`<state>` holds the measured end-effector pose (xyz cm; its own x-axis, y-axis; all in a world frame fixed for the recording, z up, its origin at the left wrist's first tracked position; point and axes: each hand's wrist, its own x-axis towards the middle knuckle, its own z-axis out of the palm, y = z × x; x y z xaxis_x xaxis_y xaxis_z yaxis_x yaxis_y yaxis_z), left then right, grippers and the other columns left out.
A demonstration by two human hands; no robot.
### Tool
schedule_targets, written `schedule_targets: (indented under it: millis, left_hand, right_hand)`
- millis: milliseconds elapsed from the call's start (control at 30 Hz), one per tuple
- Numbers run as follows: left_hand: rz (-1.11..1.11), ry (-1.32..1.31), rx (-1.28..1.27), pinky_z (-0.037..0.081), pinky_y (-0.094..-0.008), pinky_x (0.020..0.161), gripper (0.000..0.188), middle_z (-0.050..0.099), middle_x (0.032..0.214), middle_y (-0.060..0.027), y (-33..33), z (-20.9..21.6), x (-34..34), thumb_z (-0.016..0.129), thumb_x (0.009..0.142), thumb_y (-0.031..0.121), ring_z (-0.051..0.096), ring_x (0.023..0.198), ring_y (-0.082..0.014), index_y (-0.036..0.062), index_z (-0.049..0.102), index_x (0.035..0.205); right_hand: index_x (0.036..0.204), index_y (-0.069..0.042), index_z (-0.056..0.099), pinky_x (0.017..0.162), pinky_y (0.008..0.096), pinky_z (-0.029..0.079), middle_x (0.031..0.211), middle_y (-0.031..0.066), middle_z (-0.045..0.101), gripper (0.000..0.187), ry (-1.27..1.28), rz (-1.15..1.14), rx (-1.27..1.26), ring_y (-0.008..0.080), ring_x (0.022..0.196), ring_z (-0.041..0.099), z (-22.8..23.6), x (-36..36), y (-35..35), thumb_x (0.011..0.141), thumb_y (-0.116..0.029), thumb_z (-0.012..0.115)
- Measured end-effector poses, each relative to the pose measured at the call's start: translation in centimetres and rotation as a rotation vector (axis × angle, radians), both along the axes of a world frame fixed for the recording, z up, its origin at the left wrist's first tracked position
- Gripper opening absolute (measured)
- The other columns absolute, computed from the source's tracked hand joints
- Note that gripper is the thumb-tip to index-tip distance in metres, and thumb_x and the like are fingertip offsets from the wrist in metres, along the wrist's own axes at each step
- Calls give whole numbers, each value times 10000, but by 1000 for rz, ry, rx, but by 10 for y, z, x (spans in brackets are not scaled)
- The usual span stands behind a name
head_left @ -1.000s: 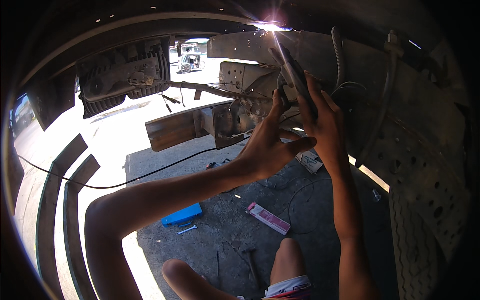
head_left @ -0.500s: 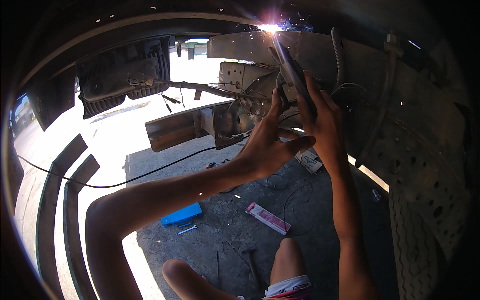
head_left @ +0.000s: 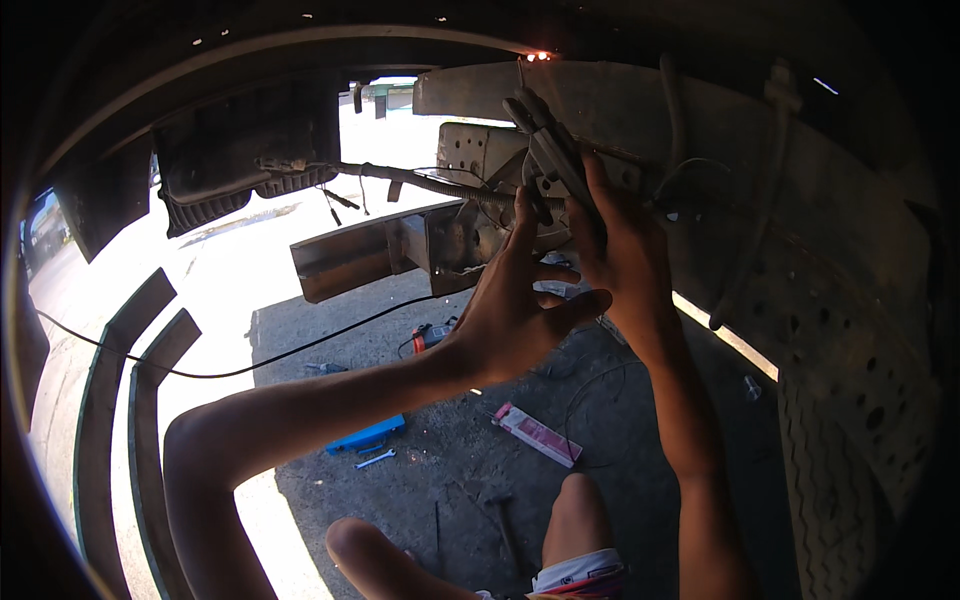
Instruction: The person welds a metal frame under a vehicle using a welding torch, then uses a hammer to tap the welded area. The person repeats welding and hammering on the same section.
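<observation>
My right hand [head_left: 625, 245] is closed round the dark handle of a welding electrode holder [head_left: 556, 160], which points up and to the left. A thin welding electrode stub [head_left: 520, 76] sticks up from its jaws. Beyond the tip, a weld spot [head_left: 538, 57] glows orange-red where a steel beam [head_left: 470, 92] meets the dark frame above. My left hand [head_left: 515, 315] is beside the right one, its index finger raised against the holder's lower lever. The left thumb stretches toward my right wrist, and the other fingers are spread.
A black cable [head_left: 270, 355] crosses on the left, past two bent steel bars [head_left: 105, 400]. On the concrete floor lie a blue case [head_left: 365, 432], a wrench [head_left: 376, 459], a pink-and-white box [head_left: 537, 436] and a hammer [head_left: 505, 530]. A perforated frame rail [head_left: 850, 370] and tyre [head_left: 825, 490] stand right.
The bright arc and flying sparks have gone out, leaving a small glow. Both hands and the electrode holder have moved slightly down and left, away from the joint.
</observation>
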<state>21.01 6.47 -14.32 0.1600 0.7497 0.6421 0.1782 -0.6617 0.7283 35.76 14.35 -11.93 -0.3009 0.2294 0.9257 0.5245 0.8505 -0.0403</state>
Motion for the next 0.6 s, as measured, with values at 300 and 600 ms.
schedule_targets:
  millis: [300,600]
  left_hand:
    - [43,15,70,601,-374,920,1192,236,1581,-397,14,10,-5,789,878,275,658,1212,-335,-140,-102,1553]
    - [123,125,84,558,-397,992,1217,266,1584,-392,24,12,-12,801,851,316,667,1210,-330,-125,-78,1568]
  right_hand:
    - [1497,-32,467,751,465,553,1049,259,697,533,2,-120,76,403,910,723,6,-11,-3,990,-93,620]
    - [1519,-35,397,671,464,576,947,221,667,536,-32,-157,125,350,821,720,7,-11,4,1036,-201,560]
